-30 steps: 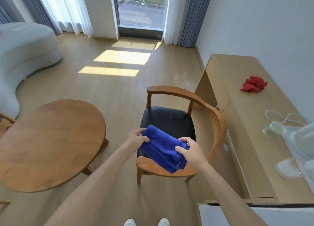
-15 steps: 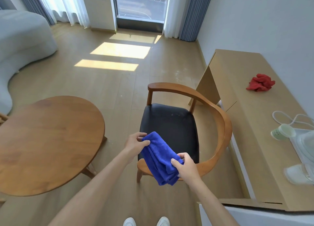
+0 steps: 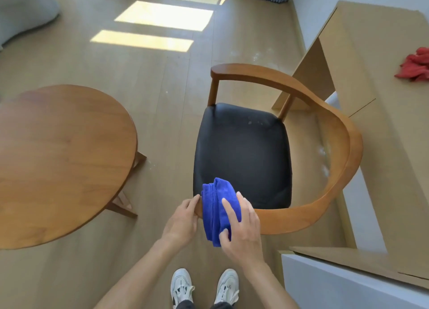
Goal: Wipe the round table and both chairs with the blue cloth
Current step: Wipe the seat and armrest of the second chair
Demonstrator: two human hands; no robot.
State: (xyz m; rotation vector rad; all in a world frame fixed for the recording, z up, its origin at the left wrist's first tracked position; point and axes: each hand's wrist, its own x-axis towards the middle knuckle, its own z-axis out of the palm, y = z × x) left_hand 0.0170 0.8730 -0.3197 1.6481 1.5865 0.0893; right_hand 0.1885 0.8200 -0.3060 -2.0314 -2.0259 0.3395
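Down at the bottom edge we see our two white sneakers [image 3: 204, 285] on the wooden floor [image 3: 151, 81]. Just above them our forearms reach forward to the near armrest of the wooden armchair [image 3: 301, 213]. Our right hand [image 3: 241, 229] lies on the folded blue cloth [image 3: 219, 206] with its fingers spread and nearly straight, the thumb tucked against the cloth's lower fold, pressing the cloth onto the armrest end. Our left hand [image 3: 182, 220] sits just beside it, fingers loosely bent, fingertips touching the cloth's left edge and the tip of the armrest; we cannot tell whether it actually pinches the fabric. The cloth drapes over the armrest, its upper end lying on the front corner of the black seat cushion [image 3: 241, 153] and its lower end hanging toward us.

The chair's curved rail sweeps round the right side of the seat to the far armrest. A few pale specks show on the far part of the cushion. To the left, well apart from the chair, stands the round wooden table [image 3: 62, 160]. On the right a light wooden desk [image 3: 383, 127] runs along the wall, with a crumpled red cloth [image 3: 414, 68] on its top. Farther off, patches of sunlight fall on the floor, and a grey sofa [image 3: 25, 11] fills the far left corner.
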